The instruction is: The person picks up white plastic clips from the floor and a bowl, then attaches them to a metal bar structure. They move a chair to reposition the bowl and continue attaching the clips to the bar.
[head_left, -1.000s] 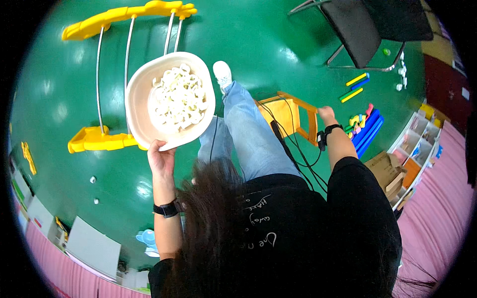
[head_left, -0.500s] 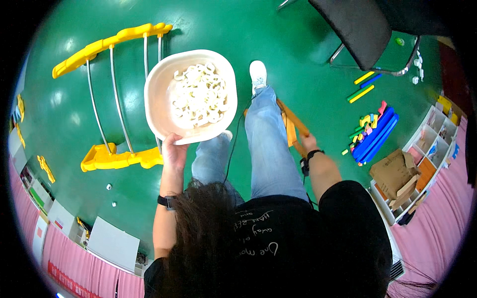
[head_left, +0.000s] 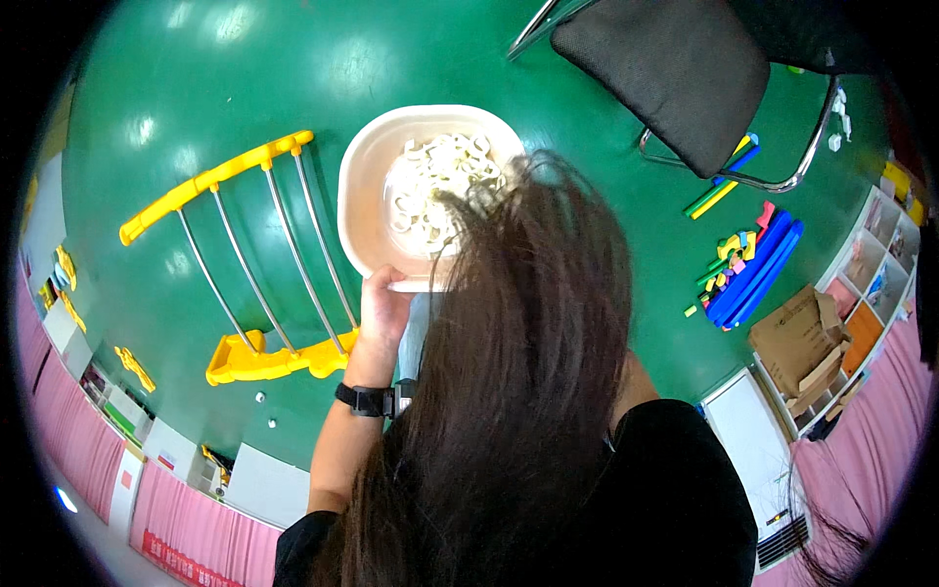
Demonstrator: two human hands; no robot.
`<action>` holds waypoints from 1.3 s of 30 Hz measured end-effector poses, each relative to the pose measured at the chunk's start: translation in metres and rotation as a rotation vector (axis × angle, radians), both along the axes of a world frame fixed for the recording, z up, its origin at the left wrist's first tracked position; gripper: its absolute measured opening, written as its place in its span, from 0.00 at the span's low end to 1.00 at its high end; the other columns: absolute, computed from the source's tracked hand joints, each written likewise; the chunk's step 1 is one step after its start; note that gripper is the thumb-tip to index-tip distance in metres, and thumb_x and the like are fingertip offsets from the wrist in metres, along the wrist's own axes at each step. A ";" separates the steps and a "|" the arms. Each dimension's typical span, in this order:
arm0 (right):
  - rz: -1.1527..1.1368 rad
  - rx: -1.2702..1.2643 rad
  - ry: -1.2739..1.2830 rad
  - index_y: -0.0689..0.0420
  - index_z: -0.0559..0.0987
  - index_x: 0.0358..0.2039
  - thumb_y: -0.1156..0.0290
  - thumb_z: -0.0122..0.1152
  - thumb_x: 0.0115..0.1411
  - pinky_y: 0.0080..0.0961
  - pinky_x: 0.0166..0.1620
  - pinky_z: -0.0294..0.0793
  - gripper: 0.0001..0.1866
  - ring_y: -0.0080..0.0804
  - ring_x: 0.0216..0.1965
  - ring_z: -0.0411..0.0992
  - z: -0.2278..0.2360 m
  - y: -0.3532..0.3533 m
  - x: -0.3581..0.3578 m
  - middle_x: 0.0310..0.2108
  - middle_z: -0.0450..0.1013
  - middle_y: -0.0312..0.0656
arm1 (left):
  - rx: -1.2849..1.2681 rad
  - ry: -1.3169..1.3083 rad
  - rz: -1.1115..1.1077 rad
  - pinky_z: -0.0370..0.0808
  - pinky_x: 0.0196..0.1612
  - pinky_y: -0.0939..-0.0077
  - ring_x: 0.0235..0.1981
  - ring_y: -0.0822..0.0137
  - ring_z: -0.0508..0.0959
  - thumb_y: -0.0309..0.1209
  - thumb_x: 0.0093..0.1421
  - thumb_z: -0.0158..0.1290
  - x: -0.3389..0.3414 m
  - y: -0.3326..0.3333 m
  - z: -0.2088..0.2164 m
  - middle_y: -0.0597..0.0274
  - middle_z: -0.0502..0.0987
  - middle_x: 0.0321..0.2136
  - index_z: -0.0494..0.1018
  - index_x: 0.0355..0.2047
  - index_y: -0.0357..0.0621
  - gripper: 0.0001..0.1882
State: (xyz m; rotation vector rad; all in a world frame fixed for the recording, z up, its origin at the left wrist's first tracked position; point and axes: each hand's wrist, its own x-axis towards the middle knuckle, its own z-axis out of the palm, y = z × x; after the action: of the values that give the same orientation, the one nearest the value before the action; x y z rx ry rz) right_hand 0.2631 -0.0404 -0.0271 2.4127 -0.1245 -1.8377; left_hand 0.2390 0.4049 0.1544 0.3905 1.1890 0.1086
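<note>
Looks like carrying: left hand (head_left: 384, 307) pinching the basin (head_left: 366, 207) by its near rim (right hand's hidden, can't tell its fingers), white pieces (head_left: 438, 181) inside, so keep level.

Looks like a children's playroom or classroom. Suggested by bright toy blocks (head_left: 736, 245), yellow-ended frame (head_left: 217, 179) and cubby shelf (head_left: 863, 331).

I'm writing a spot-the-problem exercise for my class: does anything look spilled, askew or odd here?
Two small white objects lie loose on the floor, left of the left forearm, away from any container; whether they spilled from the basin held in the left hand is unclear. Dark hair partly hides the basin.
</note>
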 end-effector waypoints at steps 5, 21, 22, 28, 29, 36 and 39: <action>-0.242 0.045 -0.205 0.54 0.78 0.37 0.54 0.55 0.53 0.37 0.38 0.72 0.18 0.47 0.38 0.72 0.009 -0.021 0.034 0.36 0.74 0.48 | 0.064 0.023 0.026 0.72 0.42 0.63 0.38 0.61 0.72 0.19 0.44 0.42 -0.001 0.026 0.010 0.56 0.71 0.35 0.66 0.37 0.34 0.16; -0.304 -0.105 0.052 0.61 0.74 0.42 0.58 0.59 0.52 0.32 0.41 0.71 0.22 0.40 0.40 0.72 0.003 -0.035 0.160 0.40 0.74 0.46 | 0.192 0.158 -0.505 0.69 0.45 0.73 0.39 0.64 0.73 0.21 0.42 0.45 0.114 0.106 -0.001 0.56 0.73 0.38 0.65 0.45 0.31 0.25; -0.316 -0.104 0.038 0.61 0.74 0.42 0.58 0.59 0.52 0.33 0.41 0.71 0.22 0.40 0.40 0.72 0.003 -0.039 0.168 0.40 0.74 0.46 | 0.182 0.134 -0.589 0.68 0.40 0.75 0.36 0.67 0.72 0.22 0.42 0.46 0.136 0.107 -0.008 0.60 0.73 0.35 0.66 0.44 0.32 0.24; -0.352 -0.079 -0.044 0.59 0.74 0.43 0.57 0.59 0.52 0.34 0.41 0.72 0.22 0.43 0.39 0.72 0.058 0.010 0.214 0.38 0.74 0.46 | 0.128 -0.164 -1.013 0.73 0.38 0.75 0.35 0.65 0.75 0.23 0.42 0.50 0.239 0.080 -0.100 0.55 0.74 0.36 0.63 0.49 0.35 0.29; -0.347 -0.068 -0.061 0.58 0.73 0.44 0.57 0.59 0.52 0.35 0.40 0.72 0.23 0.44 0.39 0.72 0.046 -0.002 0.204 0.40 0.74 0.47 | 0.113 -0.173 -1.019 0.73 0.38 0.75 0.35 0.65 0.75 0.23 0.43 0.50 0.249 0.076 -0.102 0.55 0.74 0.37 0.63 0.50 0.35 0.29; -0.260 0.059 0.035 0.53 0.71 0.48 0.58 0.48 0.59 0.38 0.43 0.71 0.19 0.45 0.43 0.70 0.042 -0.016 0.186 0.45 0.71 0.46 | 0.137 -0.249 -1.038 0.73 0.42 0.73 0.38 0.64 0.75 0.23 0.49 0.50 0.395 -0.003 -0.116 0.55 0.73 0.40 0.62 0.50 0.36 0.25; -0.300 0.198 -0.389 0.55 0.71 0.46 0.65 0.55 0.53 0.33 0.41 0.71 0.19 0.41 0.40 0.70 0.006 -0.088 0.169 0.41 0.71 0.45 | 0.176 -0.221 -0.990 0.73 0.43 0.73 0.40 0.64 0.75 0.23 0.51 0.49 0.418 -0.019 -0.116 0.55 0.73 0.41 0.62 0.51 0.36 0.24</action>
State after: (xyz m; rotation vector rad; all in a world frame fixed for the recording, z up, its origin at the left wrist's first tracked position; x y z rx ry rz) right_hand 0.4320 -0.1288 -0.0209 3.0111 -0.3697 -1.5133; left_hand 0.6571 0.3856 0.0384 1.0512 0.6671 -0.5915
